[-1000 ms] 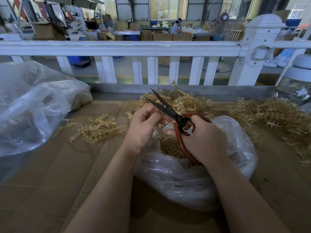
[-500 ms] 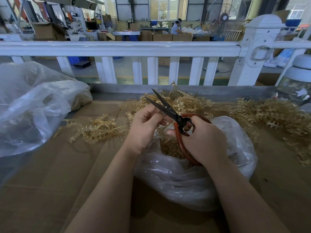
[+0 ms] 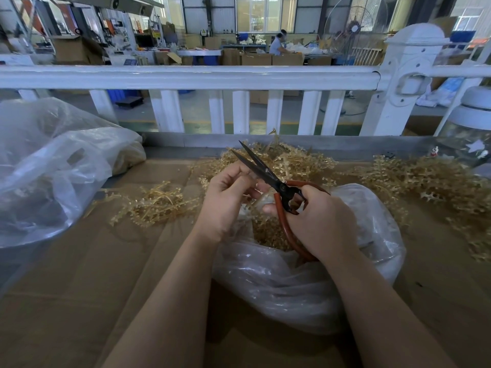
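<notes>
My right hand [image 3: 320,221] grips the red handles of black-bladed scissors [image 3: 261,168], whose blades are parted and point up and to the left. My left hand [image 3: 228,197] pinches something small right beside the blades; the piece is too small and hidden by my fingers to make out. Both hands hover over an open clear plastic bag [image 3: 305,285] holding small golden plastic pieces [image 3: 268,232].
Heaps of golden plastic sprigs lie on the cardboard-covered table [image 3: 66,301]: one pile [image 3: 156,205] to the left, one [image 3: 297,160] behind my hands, one [image 3: 435,187] at the right. A big crumpled plastic bag [image 3: 53,168] fills the left. A white railing [image 3: 186,75] borders the far edge.
The scissor blades have closed a little and my left fingers have shifted slightly at the blades. Otherwise the hands stay in place.
</notes>
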Tool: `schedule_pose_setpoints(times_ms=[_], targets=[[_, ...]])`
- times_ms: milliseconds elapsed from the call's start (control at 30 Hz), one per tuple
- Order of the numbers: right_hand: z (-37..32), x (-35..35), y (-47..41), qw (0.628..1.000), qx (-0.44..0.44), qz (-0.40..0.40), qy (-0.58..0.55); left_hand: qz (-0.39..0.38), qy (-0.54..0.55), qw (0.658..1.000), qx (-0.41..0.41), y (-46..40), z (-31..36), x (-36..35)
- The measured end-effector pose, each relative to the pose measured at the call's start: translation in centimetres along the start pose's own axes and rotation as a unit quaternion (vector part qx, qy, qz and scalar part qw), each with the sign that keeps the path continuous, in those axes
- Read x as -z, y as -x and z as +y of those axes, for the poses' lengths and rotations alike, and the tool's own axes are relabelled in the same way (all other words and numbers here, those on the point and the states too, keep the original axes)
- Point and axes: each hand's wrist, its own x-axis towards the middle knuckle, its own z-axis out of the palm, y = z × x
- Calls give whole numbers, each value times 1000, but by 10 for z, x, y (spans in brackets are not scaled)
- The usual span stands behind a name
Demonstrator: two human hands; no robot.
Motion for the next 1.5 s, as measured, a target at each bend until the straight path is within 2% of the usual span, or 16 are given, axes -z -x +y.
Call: schedule_pose_setpoints(times_ms=[100,200,333,533,633,700,833,933,1033,1200,1500], targets=[[0,-2,-1,998,-33,15,-41,25,44,998,43,-2,-1,2],[0,0,-4,990,-73,-13,-119,42,77,994,68,-3,0,5],[-3,2,-9,956,-125,-69,-258,29,91,990,101,-3,2,5],[-5,6,-9,907,-153,-107,-379,17,85,989,119,-2,2,1],[-5,7,-11,896,-172,-98,-398,1,114,985,133,-2,2,2],[-5,8,-12,875,-194,-87,-435,-20,136,978,155,-1,2,3],[-6,14,-10,836,-210,-56,-504,-80,97,972,198,0,3,3],[-5,16,-9,836,-216,-33,-503,-136,42,970,196,2,3,3],[-5,16,-9,845,-215,-17,-490,-157,27,968,194,2,1,2],[-5,15,-8,846,-202,3,-493,-133,72,967,203,2,0,4],[-8,8,-9,871,-166,3,-462,-75,191,950,234,-2,5,8]])
